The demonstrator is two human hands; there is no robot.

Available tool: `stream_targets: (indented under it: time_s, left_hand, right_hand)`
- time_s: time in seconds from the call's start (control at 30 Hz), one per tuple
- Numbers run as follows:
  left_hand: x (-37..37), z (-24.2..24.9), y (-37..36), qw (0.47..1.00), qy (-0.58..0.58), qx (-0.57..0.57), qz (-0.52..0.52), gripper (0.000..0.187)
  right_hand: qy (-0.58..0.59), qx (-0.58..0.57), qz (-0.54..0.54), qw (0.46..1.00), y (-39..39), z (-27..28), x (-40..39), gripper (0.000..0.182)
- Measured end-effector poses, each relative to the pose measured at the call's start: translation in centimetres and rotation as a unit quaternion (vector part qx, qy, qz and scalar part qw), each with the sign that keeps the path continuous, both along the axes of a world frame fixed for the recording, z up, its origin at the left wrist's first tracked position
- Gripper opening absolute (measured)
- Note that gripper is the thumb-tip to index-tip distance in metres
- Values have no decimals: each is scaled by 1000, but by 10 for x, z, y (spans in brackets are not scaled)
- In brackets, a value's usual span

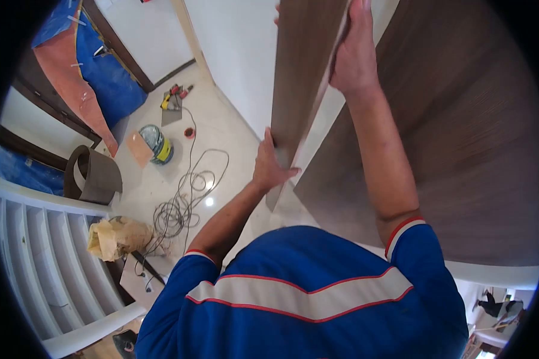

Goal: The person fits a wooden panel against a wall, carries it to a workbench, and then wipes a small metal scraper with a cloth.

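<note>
A long brown wood-grain panel (305, 72) stands upright in front of me, its narrow pale edge facing right. My left hand (272, 166) grips it low down, thumb on the near side and fingers around its left edge. Higher up, my right hand (356, 60) is closed on the right edge, with the fingers partly hidden behind it. At the top left edge of the panel a few fingertips (276, 13) show; whose they are I cannot tell. Close to my right arm is a large dark wood-grain surface (455, 125).
Grey cable (176, 215) lies coiled on the tiled floor. Beyond it are a bucket (156, 143), power tools (175, 99) and a roll of tape (190, 133). White shelving (48, 263), a paper sack (120, 237) and a curled brown sheet (96, 176) stand left. A white wall (236, 54) rises behind the panel.
</note>
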State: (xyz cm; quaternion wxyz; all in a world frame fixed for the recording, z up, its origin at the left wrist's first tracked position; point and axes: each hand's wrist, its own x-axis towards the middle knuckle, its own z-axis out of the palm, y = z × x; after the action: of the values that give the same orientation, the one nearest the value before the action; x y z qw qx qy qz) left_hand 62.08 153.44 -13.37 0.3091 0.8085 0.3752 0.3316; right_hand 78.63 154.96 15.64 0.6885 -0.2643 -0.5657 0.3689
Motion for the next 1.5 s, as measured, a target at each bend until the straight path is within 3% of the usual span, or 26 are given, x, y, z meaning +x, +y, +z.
stream_targets:
  time_s: [0.1, 0.3, 0.4, 0.43, 0.53, 0.63, 0.73, 0.83, 0.93, 1.0, 1.03, 1.1, 1.17, 1.2, 1.27, 1.3, 1.37, 1.47, 1.5]
  left_hand:
    - [-1, 1, 12, 1000, -3, -19, -4, 138]
    - [2, -5, 41, 1000, -17, -1, -7, 136]
    - [13, 0, 59, 1000, 3, -27, -7, 135]
    - [17, -3, 69, 1000, -10, -18, -23, 139]
    - [31, 3, 93, 999, 24, -25, -25, 137]
    - [40, 14, 110, 997, 14, -42, -60, 137]
    - [44, 12, 116, 997, 24, -14, -79, 138]
    - [44, 13, 126, 993, 49, -15, -107, 140]
    - [50, 16, 131, 992, 28, -6, -126, 137]
    - [51, 18, 131, 991, 43, -24, -122, 135]
    - [52, 19, 133, 991, 50, -31, -121, 134]
    - [57, 16, 135, 991, 36, -13, -130, 133]
    - [63, 15, 133, 991, 27, -11, -130, 132]
    - [65, 15, 133, 991, 29, -16, -126, 132]
    - [67, 16, 132, 992, 27, -23, -123, 132]
    - [67, 17, 132, 992, 22, -26, -125, 132]
    - [64, 17, 127, 992, 24, -23, -124, 132]
    - [68, 18, 125, 993, 32, -11, -114, 131]
    - [69, 21, 125, 993, 36, -15, -114, 131]
  right_hand:
    - [19, 6, -32, 999, 11, -1, -5, 73]
    - [2, 65, -18, 998, 39, -5, -2, 78]
    - [-35, 101, -64, 992, 54, -4, 5, 81]
    - [42, 55, -21, 997, 56, -4, 5, 82]
    - [-5, 100, -96, 990, 74, -2, 10, 86]
    - [59, 77, -45, 994, 83, 1, 15, 92]
    - [26, 100, 9, 995, 87, -2, 32, 97]
    - [1, 98, -10, 995, 83, 2, 35, 90]
    - [87, 124, -191, 970, 80, -2, 47, 82]
    - [92, 161, -179, 966, 70, -4, 50, 79]
    - [93, 161, -245, 952, 67, 0, 38, 78]
    - [90, 120, -441, 885, 75, 16, -13, 79]
    - [-40, 43, -588, 807, 71, 24, -33, 81]
    - [-159, 3, -605, 780, 58, 24, -26, 81]
    - [-232, -71, -486, 840, 23, 35, -10, 84]
    - [-183, -102, -346, 915, 0, 53, -2, 86]
    - [-176, -193, -261, 929, -12, 77, -16, 84]
    - [-286, -285, -444, 800, -6, 80, -33, 78]
    - [-302, -264, -503, 766, -2, 54, -23, 78]
